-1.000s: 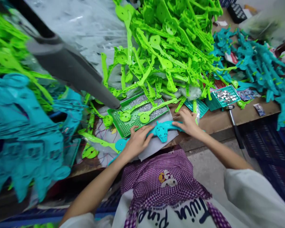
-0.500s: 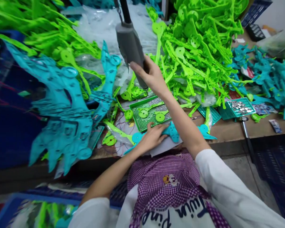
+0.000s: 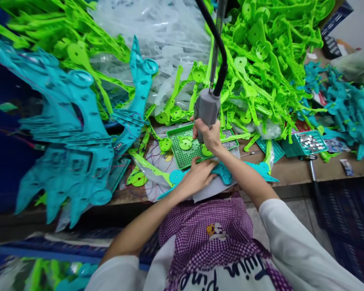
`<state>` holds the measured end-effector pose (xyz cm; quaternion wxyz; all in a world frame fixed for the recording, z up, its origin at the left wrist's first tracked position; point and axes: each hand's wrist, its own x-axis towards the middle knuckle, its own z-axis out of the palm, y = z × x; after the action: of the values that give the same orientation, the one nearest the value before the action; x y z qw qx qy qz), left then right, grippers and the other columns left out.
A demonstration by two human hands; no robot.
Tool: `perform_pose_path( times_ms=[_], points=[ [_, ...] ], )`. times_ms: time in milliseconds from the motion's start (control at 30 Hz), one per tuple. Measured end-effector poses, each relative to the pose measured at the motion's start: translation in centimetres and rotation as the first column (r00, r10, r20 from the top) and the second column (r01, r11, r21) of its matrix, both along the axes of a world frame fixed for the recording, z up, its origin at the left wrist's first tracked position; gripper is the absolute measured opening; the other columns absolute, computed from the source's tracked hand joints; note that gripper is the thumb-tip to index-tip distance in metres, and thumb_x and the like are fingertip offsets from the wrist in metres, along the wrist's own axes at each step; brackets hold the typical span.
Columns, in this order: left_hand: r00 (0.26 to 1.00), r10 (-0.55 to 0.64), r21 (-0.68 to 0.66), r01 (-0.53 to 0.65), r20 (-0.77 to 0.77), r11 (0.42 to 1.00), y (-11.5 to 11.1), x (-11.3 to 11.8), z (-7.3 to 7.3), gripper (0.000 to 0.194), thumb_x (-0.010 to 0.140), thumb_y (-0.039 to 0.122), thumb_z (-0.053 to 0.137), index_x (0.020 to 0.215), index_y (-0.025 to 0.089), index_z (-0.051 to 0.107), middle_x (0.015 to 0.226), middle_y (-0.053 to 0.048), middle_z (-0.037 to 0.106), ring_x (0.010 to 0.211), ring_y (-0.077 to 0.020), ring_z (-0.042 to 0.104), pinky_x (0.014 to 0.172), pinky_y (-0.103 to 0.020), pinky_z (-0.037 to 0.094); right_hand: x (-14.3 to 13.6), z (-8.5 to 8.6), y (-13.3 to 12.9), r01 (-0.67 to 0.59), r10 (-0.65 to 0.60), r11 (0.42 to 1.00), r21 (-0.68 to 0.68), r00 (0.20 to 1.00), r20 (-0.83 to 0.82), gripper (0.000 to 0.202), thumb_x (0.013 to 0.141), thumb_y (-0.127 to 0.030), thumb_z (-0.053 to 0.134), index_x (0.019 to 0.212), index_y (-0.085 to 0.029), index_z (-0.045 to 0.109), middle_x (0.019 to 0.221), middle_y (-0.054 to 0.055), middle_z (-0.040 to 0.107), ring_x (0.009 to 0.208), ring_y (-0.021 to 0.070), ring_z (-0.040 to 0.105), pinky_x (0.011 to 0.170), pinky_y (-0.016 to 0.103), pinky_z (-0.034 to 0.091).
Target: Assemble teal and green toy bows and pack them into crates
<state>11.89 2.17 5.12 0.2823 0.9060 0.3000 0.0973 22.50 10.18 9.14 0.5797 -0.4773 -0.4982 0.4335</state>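
In the head view, my right hand [image 3: 210, 136] is wrapped around a grey hanging electric screwdriver [image 3: 206, 106], its tip hidden behind the hand. The tool stands nearly upright over a green perforated tray [image 3: 177, 155] of small metal screws [image 3: 230, 142] and flat lime-green plastic parts [image 3: 185, 143]. Just in front of the tray, my left hand [image 3: 199, 174] presses on a long blue plastic part [image 3: 226, 174], fingers bent over its middle. This part lies on a pale sheet [image 3: 210, 193] at the bench edge, and my right forearm crosses above it.
Stacked blue plastic parts [image 3: 91, 139] rise at the left. A large lime-green heap [image 3: 261, 64] and clear plastic pieces [image 3: 166, 40] fill the back. To the right are a teal basket of metal discs [image 3: 310, 141], a black-handled tool [image 3: 313, 167] and more blue parts [image 3: 348, 105].
My right hand has brought the screwdriver down and to the right, from tilted to nearly upright. My left hand stays on the blue part. The view has shifted slightly.
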Motion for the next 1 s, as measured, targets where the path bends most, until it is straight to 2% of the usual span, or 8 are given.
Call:
perform_pose_path(
  times_ms=[300,600,767,833,900,1000],
  points=[
    [1.0,0.006,-0.027,-0.007,-0.01,1.0,0.0,0.0,0.2,0.034,0.095,0.025,0.051,0.129,0.02,0.054,0.127,-0.012,0.066,0.118,-0.0282,0.061,0.113,-0.058,0.029,0.3,-1.2,0.1,0.019,-0.02,1.0,0.018,0.999,0.045,0.047,0.08,-0.066,0.057,0.072,-0.02,0.061,0.051,-0.006,0.049,0.047,0.0089,0.049,0.051,0.025,0.044],
    [1.0,0.016,-0.026,-0.016,-0.007,1.0,-0.1,0.1,0.0,0.034,0.095,0.024,0.052,0.128,0.018,0.055,0.127,-0.013,0.066,0.12,-0.0284,0.06,0.114,-0.059,0.027,0.2,-0.4,-0.3,0.036,-0.037,0.999,0.014,0.998,0.058,0.05,0.076,-0.07,0.057,0.066,-0.021,0.056,0.049,-0.006,0.049,0.046,0.0092,0.049,0.052,0.027,0.045],
    [1.0,0.015,-0.005,-0.015,0.009,1.0,-0.1,0.1,-0.2,0.033,0.096,0.025,0.05,0.128,0.02,0.055,0.125,-0.012,0.067,0.118,-0.0273,0.061,0.113,-0.057,0.029,-0.1,-0.5,0.0,0.035,-0.034,0.999,-0.015,0.996,0.084,0.045,0.08,-0.064,0.057,0.069,-0.02,0.059,0.051,-0.005,0.05,0.051,0.0108,0.053,0.057,0.027,0.049],
    [1.0,0.016,-0.001,-0.016,0.008,1.0,-0.1,0.0,-0.2,0.034,0.095,0.025,0.051,0.128,0.019,0.056,0.125,-0.012,0.067,0.118,-0.0278,0.061,0.112,-0.057,0.029,0.1,0.0,0.1,0.045,-0.045,0.999,0.003,0.996,0.078,0.044,0.083,-0.063,0.055,0.077,-0.019,0.062,0.054,-0.005,0.049,0.053,0.0114,0.054,0.057,0.027,0.049],
    [1.0,0.014,-0.002,-0.014,0.003,1.0,-0.1,0.0,-0.2,0.036,0.095,0.026,0.052,0.131,0.018,0.055,0.126,-0.013,0.067,0.119,-0.0286,0.061,0.112,-0.057,0.029,1.0,1.4,-0.5,0.066,-0.068,0.997,0.037,0.995,0.068,0.047,0.084,-0.065,0.052,0.083,-0.019,0.064,0.055,-0.004,0.048,0.055,0.0123,0.057,0.057,0.027,0.051],
    [1.0,0.01,-0.005,-0.01,0.021,1.0,0.0,-0.2,-0.5,0.039,0.096,0.027,0.052,0.135,0.021,0.052,0.132,-0.013,0.064,0.122,-0.0287,0.059,0.112,-0.059,0.026,4.0,4.1,-3.3,0.127,-0.131,0.988,0.083,0.99,0.049,0.062,0.078,-0.079,0.047,0.087,-0.021,0.064,0.055,-0.003,0.047,0.056,0.0151,0.06,0.058,0.03,0.053]
  ],
)
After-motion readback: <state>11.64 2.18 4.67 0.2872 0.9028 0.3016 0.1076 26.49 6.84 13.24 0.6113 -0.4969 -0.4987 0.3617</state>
